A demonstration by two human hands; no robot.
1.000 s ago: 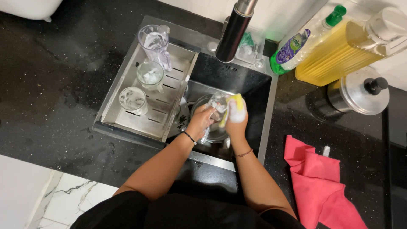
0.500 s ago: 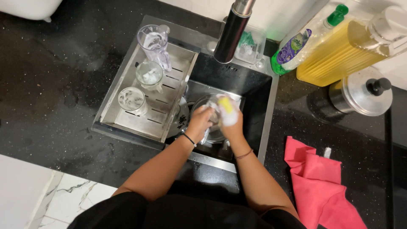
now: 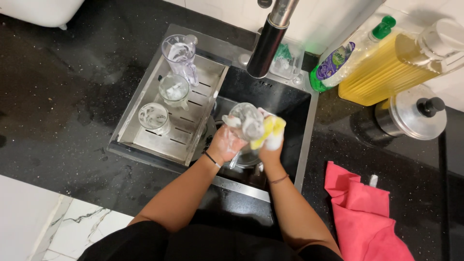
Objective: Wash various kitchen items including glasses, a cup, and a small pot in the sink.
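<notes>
Left hand [image 3: 224,145] grasps 1 soapy glass [image 3: 245,121] | right hand [image 3: 270,145] clenches 1 yellow sponge [image 3: 270,128] | 3 glasses [image 3: 174,89] at 9 o'clock | faucet [image 3: 270,41] overhead, 12 o'clock

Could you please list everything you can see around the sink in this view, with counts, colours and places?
sink: one, steel, dark basin, set in the black counter.
drying tray: one, steel, slotted, over the sink's left half.
soapy glasses: three, clear, in a row on the tray.
faucet: one, dark spout, above the basin.
soap bottle: one, green with clear body, behind the sink at right.
yellow container: one, lying beside the bottle.
lidded pot: one, steel, black knob, right counter.
cloth: one, pink, lower right counter.
glass: one, clear, sudsy, held over the basin.
sponge: one, yellow.
left hand: holds the glass.
right hand: presses the sponge to it.
</notes>
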